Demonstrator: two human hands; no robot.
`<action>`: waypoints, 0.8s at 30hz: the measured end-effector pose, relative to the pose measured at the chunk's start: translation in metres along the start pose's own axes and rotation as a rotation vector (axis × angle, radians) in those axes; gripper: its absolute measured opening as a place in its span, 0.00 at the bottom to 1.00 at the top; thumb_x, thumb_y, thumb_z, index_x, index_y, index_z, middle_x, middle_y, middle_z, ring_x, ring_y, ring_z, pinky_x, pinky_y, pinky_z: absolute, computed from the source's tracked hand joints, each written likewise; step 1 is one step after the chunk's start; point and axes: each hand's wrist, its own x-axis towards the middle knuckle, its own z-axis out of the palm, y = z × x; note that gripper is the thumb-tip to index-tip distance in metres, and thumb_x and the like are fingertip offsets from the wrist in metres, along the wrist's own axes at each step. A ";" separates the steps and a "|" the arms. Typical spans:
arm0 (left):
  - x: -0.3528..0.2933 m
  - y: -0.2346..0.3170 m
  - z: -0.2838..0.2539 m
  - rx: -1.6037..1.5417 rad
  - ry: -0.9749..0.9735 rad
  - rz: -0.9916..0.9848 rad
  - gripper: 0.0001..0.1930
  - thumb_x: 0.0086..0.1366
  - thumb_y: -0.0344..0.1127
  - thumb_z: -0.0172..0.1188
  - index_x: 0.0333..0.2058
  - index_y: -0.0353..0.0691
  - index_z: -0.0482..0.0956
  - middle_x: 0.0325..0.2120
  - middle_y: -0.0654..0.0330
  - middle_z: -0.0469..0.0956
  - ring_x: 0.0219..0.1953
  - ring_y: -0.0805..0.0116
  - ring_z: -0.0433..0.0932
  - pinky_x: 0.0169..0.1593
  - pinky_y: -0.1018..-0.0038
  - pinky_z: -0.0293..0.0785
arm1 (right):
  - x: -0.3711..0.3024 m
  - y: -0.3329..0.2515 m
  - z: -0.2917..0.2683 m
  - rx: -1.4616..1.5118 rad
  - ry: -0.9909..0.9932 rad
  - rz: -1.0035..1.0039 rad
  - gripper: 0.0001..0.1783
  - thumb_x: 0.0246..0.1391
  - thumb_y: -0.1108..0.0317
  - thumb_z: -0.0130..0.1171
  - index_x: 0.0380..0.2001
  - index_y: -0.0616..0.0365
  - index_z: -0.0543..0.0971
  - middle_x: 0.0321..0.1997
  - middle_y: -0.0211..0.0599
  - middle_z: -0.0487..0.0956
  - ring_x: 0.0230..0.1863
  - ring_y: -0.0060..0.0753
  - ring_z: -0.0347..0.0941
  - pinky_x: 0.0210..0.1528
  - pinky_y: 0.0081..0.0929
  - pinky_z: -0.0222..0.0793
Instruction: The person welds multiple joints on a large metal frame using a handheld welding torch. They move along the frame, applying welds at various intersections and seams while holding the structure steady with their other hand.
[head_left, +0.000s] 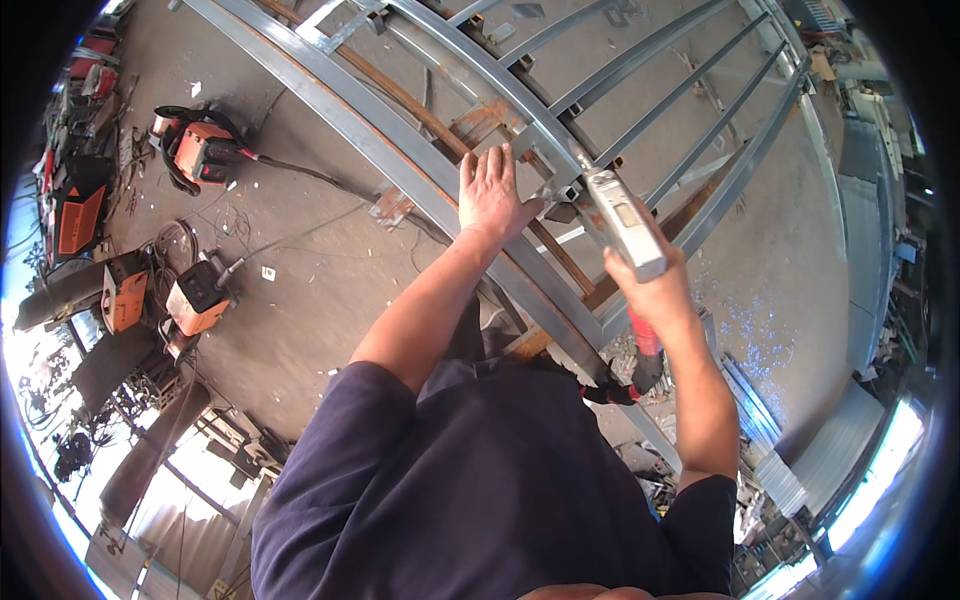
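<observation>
Some boxes (199, 150) sit left of the frame (535, 106), maybe out of the way. My left hand (488, 203), fingers flat, seems to lean on the frame for balance. My right hand (660, 288) wraps the tool (628, 228), tip by the frame, probably for aim.

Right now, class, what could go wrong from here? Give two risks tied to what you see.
The bare left hand is near the silver tool in the right hand; a slip might injure it. A dark cable runs across the floor from an orange machine; a foot could catch on it.
</observation>
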 end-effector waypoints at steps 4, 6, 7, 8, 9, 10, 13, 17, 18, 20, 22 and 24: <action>0.002 -0.006 -0.002 -0.029 -0.022 -0.008 0.57 0.58 0.68 0.66 0.75 0.31 0.58 0.71 0.50 0.65 0.75 0.57 0.61 0.81 0.52 0.41 | 0.021 0.003 0.033 -0.123 -0.068 -0.037 0.41 0.53 0.67 0.71 0.71 0.46 0.71 0.48 0.52 0.87 0.47 0.58 0.86 0.48 0.46 0.84; 0.003 -0.009 0.001 -0.028 -0.025 -0.007 0.57 0.59 0.69 0.65 0.75 0.32 0.58 0.71 0.49 0.65 0.75 0.57 0.61 0.81 0.53 0.41 | 0.027 0.007 0.046 -0.178 -0.058 -0.093 0.41 0.52 0.68 0.71 0.71 0.45 0.70 0.50 0.52 0.86 0.49 0.59 0.85 0.49 0.48 0.84; 0.003 -0.010 0.002 -0.022 -0.026 -0.007 0.57 0.59 0.69 0.65 0.75 0.32 0.58 0.71 0.49 0.65 0.75 0.57 0.62 0.81 0.53 0.41 | 0.029 0.009 0.050 -0.205 -0.100 -0.025 0.43 0.51 0.68 0.72 0.71 0.44 0.70 0.52 0.53 0.85 0.49 0.62 0.84 0.49 0.50 0.83; 0.003 -0.010 0.004 -0.016 -0.027 -0.007 0.57 0.59 0.69 0.64 0.75 0.32 0.58 0.71 0.49 0.65 0.75 0.57 0.62 0.81 0.53 0.42 | 0.032 0.009 0.053 -0.226 -0.097 -0.027 0.42 0.52 0.68 0.71 0.71 0.45 0.70 0.50 0.53 0.85 0.48 0.62 0.84 0.49 0.49 0.83; 0.004 -0.010 0.002 -0.015 -0.040 -0.003 0.57 0.60 0.71 0.63 0.75 0.32 0.58 0.72 0.48 0.64 0.75 0.56 0.62 0.81 0.54 0.42 | 0.034 0.007 0.055 -0.247 -0.086 -0.032 0.41 0.53 0.68 0.70 0.71 0.46 0.71 0.48 0.53 0.86 0.47 0.62 0.85 0.48 0.48 0.83; 0.005 -0.010 0.003 -0.023 -0.036 -0.004 0.57 0.61 0.71 0.63 0.75 0.32 0.58 0.72 0.48 0.64 0.76 0.55 0.62 0.81 0.54 0.42 | 0.035 0.005 0.058 -0.269 -0.076 -0.037 0.40 0.54 0.68 0.70 0.70 0.47 0.71 0.46 0.53 0.86 0.46 0.61 0.85 0.47 0.47 0.83; 0.005 -0.010 0.004 -0.041 -0.030 -0.006 0.57 0.61 0.71 0.62 0.75 0.32 0.58 0.72 0.48 0.64 0.76 0.54 0.61 0.81 0.54 0.42 | 0.044 -0.005 0.062 -0.265 -0.063 -0.035 0.40 0.54 0.68 0.70 0.71 0.45 0.70 0.46 0.54 0.86 0.46 0.62 0.85 0.46 0.48 0.83; 0.004 -0.010 0.006 -0.048 -0.013 -0.006 0.56 0.61 0.70 0.62 0.75 0.32 0.58 0.71 0.48 0.64 0.75 0.54 0.62 0.81 0.54 0.43 | 0.049 -0.006 0.066 -0.281 -0.057 -0.004 0.41 0.53 0.68 0.70 0.72 0.42 0.69 0.46 0.53 0.86 0.47 0.62 0.85 0.47 0.49 0.84; 0.004 -0.010 0.006 -0.048 -0.007 -0.006 0.56 0.61 0.70 0.63 0.75 0.32 0.58 0.71 0.48 0.65 0.75 0.54 0.62 0.81 0.54 0.44 | 0.049 -0.002 0.068 -0.297 -0.054 -0.001 0.42 0.53 0.68 0.70 0.72 0.41 0.69 0.46 0.53 0.86 0.47 0.62 0.85 0.47 0.49 0.84; 0.004 -0.010 0.006 -0.068 0.019 0.015 0.53 0.64 0.68 0.60 0.74 0.29 0.60 0.70 0.46 0.66 0.74 0.52 0.64 0.80 0.53 0.45 | 0.049 0.001 0.072 -0.321 -0.042 -0.010 0.42 0.52 0.68 0.70 0.72 0.39 0.69 0.47 0.51 0.87 0.47 0.62 0.85 0.47 0.49 0.84; 0.003 -0.011 0.005 -0.066 0.026 0.021 0.52 0.66 0.66 0.59 0.74 0.28 0.60 0.69 0.45 0.66 0.73 0.51 0.64 0.80 0.53 0.46 | 0.048 0.001 0.075 -0.336 -0.029 -0.037 0.44 0.52 0.69 0.71 0.72 0.38 0.69 0.49 0.50 0.87 0.47 0.61 0.85 0.47 0.49 0.84; 0.004 -0.012 0.006 -0.045 0.012 0.026 0.52 0.66 0.66 0.58 0.74 0.28 0.60 0.70 0.45 0.65 0.74 0.51 0.63 0.80 0.54 0.46 | 0.047 0.000 0.078 -0.354 -0.035 -0.060 0.44 0.51 0.69 0.71 0.72 0.38 0.69 0.50 0.48 0.87 0.47 0.60 0.85 0.47 0.48 0.84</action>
